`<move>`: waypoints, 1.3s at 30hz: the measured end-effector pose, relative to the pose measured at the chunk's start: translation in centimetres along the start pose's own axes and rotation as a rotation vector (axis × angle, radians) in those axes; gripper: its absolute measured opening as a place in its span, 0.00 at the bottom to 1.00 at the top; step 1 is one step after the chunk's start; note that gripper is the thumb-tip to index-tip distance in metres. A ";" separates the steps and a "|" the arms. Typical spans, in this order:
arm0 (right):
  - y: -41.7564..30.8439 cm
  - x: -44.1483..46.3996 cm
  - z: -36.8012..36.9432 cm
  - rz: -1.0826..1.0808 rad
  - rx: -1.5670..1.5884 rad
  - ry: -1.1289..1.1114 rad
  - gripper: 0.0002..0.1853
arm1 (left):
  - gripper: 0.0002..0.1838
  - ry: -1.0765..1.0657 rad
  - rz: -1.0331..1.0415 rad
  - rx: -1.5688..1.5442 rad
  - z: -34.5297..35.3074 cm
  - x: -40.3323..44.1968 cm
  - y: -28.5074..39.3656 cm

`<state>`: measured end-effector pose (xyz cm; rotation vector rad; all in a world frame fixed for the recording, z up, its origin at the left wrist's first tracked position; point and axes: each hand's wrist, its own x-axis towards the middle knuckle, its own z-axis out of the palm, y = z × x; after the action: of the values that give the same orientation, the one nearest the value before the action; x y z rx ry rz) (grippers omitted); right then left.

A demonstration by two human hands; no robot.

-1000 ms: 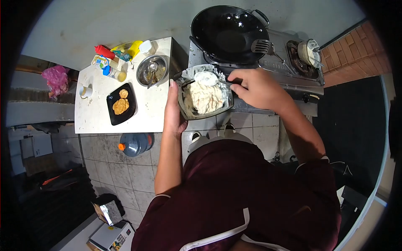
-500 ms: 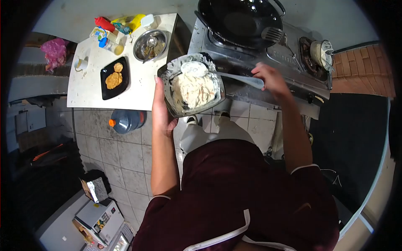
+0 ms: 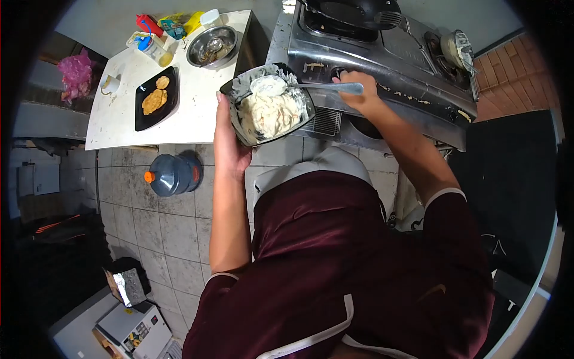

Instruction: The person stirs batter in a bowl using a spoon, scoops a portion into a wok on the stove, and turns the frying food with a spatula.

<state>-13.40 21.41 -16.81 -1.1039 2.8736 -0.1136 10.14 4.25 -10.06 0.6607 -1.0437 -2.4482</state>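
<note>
Nearest my view is the maroon shirt (image 3: pixel 359 251), with both bare arms reaching out past it. I have the left hand (image 3: pixel 230 143) closed on the side of the dark bowl (image 3: pixel 261 142), thumb up by the rim, bearing it above the gap between table and stove. Inside sits a thick creamy mixture (image 3: pixel 272 116) with a spoon (image 3: pixel 335 87) lying in it, its handle stretching over the right hand (image 3: pixel 363 99). That hand's fingers are bent at a knob (image 3: pixel 339 73) on the stove (image 3: pixel 311 51) front; I cannot tell how firmly they close. Left of the bowl, the white table (image 3: pixel 194 113) carries a black plate (image 3: pixel 142 122) of golden pieces (image 3: pixel 155 100), with a metal bowl (image 3: pixel 229 55) farther back. At the stove's far side I see a black wok (image 3: pixel 350 12), a slotted spatula (image 3: pixel 390 20) over its edge, and a metal pot (image 3: pixel 457 51) to the right.
</note>
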 end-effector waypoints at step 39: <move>-2.5 -1.0 -3.3 0.008 -0.032 -0.021 0.21 | 0.33 0.024 0.019 0.009 -1.0 -1.8 0.7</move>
<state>-11.25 20.44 -13.24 -1.0924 2.8705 -0.0553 12.28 4.15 -9.64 0.6780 -1.0471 -2.4155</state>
